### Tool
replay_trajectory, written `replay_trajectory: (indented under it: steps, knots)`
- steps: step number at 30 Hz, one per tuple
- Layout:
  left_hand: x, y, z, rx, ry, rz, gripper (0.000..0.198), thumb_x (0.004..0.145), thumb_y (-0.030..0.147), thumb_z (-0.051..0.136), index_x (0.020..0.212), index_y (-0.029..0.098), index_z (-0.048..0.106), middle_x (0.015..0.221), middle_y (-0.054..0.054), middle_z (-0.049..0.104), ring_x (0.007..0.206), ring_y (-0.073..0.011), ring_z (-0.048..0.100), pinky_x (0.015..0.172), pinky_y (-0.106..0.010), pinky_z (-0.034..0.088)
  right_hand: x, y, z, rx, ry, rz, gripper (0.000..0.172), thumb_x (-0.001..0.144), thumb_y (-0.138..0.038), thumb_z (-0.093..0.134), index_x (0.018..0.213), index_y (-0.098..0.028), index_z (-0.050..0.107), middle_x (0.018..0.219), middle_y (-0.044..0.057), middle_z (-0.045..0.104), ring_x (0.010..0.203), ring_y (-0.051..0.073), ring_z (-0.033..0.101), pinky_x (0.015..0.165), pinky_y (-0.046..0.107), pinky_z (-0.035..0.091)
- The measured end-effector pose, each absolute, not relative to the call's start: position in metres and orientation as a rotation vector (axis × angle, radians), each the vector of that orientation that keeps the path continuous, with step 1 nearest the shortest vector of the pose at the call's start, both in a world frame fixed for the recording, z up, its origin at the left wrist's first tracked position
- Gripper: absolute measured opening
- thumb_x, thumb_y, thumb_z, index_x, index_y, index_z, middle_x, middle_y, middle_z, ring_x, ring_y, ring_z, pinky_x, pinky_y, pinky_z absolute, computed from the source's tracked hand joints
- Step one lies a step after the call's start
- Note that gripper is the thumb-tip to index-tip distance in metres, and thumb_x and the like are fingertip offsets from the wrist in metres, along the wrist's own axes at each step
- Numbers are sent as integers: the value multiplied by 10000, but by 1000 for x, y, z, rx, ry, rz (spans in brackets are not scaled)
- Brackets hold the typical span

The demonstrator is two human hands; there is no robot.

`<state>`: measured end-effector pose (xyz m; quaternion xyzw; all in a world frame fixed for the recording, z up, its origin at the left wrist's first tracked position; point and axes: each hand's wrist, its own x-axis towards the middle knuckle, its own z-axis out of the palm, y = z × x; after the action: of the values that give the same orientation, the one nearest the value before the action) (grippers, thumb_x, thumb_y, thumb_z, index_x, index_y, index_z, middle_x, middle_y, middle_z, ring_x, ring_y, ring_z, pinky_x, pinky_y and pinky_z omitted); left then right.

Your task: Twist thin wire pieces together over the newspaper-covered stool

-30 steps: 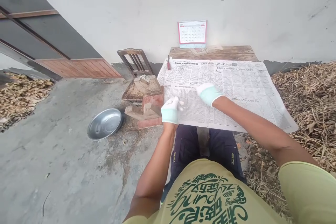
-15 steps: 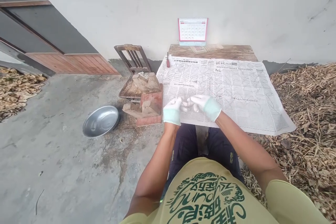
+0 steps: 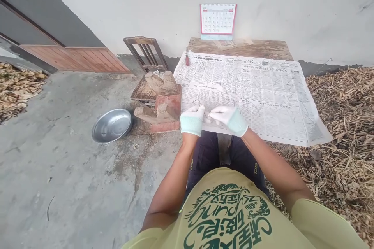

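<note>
Both hands wear white gloves with pale green cuffs and are held close together over the near edge of the newspaper (image 3: 263, 113). My left hand (image 3: 194, 116) has its fingers pressed together, with a thin dark line, like wire or thread, at the fingertips. Just to its right, my right hand (image 3: 224, 116) is closed in a pinch, its fingertips pointing at the left hand. What it pinches is too small to make out. A red-handled screwdriver (image 3: 187, 60) lies at the paper's far left corner.
Behind the newspaper, a desk calendar (image 3: 217, 21) stands on the wooden table (image 3: 263, 48) by the wall. Left are a wooden chair (image 3: 143, 89), upturned wooden stools (image 3: 166, 111) and a metal basin (image 3: 112, 126) on the concrete. Dry leaves (image 3: 347, 124) cover the ground at right.
The view has tilted down slightly. My right hand's fingers have drawn together into a pinch, and my left hand's fingers have closed more, the two staying close to each other.
</note>
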<state>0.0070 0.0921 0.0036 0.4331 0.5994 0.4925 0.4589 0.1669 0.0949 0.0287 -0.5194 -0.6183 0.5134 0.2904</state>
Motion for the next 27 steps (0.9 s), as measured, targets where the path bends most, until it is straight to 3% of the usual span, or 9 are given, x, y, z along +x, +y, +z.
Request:
replay_trajectory:
  steps: [5, 11, 17, 27]
  knots:
    - [9, 92, 4, 929, 1302, 1250, 240, 864, 393, 662, 770, 186, 738, 553, -7, 683, 465, -147, 592, 492, -257, 391, 170, 84, 36, -1190, -1586, 1418, 310, 954, -327, 520, 744, -199, 709, 593, 4, 631, 689, 157, 611, 806, 308, 492]
    - [5, 86, 11, 743, 1143, 1385, 383, 794, 428, 748, 1013, 115, 720, 700, -48, 742, 492, -150, 636, 573, -294, 508, 171, 77, 11, -863, -1237, 1692, 356, 970, -491, 556, 753, -215, 612, 670, 19, 630, 602, 159, 571, 658, 332, 504]
    - [5, 76, 17, 759, 1142, 1429, 394, 814, 432, 747, 1031, 104, 727, 694, -47, 742, 502, -159, 660, 619, -319, 552, 175, 71, -7, -748, -1095, 1744, 407, 906, -582, 638, 730, -228, 541, 686, 17, 631, 619, 183, 604, 651, 363, 517]
    - [8, 69, 30, 811, 1206, 1209, 390, 776, 442, 777, 955, 98, 733, 650, -70, 741, 467, -171, 649, 522, -288, 519, 186, 58, 2, -735, -1060, 1797, 409, 914, -482, 640, 625, -218, 522, 588, 3, 614, 542, 180, 600, 614, 355, 494]
